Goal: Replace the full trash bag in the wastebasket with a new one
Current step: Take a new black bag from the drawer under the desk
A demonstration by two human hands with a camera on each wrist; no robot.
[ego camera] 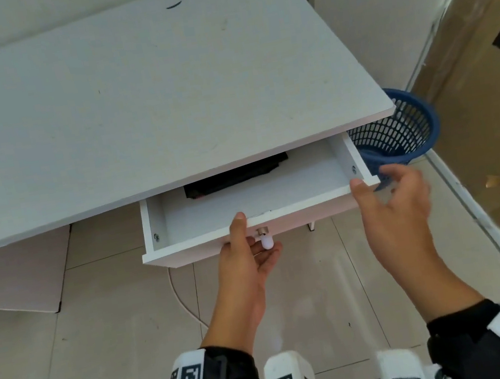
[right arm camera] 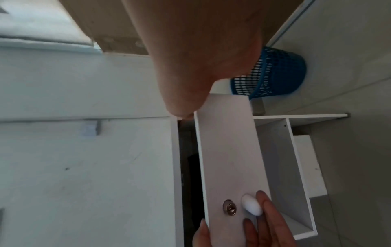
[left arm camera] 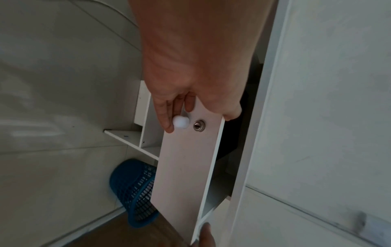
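- Head view: a white laminate desk (ego camera: pixel 144 91) fills the upper part of the frame, and its white drawer (ego camera: pixel 253 198) stands partly pulled out from under the front edge.
- The left hand (ego camera: pixel 252 254) grips the drawer's front panel, thumb on the top edge and fingers curled beneath, around the small white oval knob (ego camera: pixel 266 241); a round metal lock (ego camera: pixel 261 230) sits just above the knob.
- The right hand (ego camera: pixel 391 199) is at the drawer's right front corner with its thumb tip touching the top edge; its fingers are spread and relaxed, holding nothing.
- A flat black folded thing (ego camera: pixel 233 177), perhaps folded bags, lies at the back of the drawer, half hidden under the desk top.
- The round blue plastic mesh wastebasket (ego camera: pixel 404 135) stands on the floor just beyond the desk's right corner; the drawer's side and the right hand cover part of it, and no bag shows in the visible part.
- A thin white cable (ego camera: pixel 181 298) trails over the beige floor tiles (ego camera: pixel 105 359) below the drawer.
- A brown cardboard box (ego camera: pixel 487 86) stands at the far right.
- Left wrist view: the left hand's fingers (left arm camera: pixel 165 113) lie against the knob on the panel.
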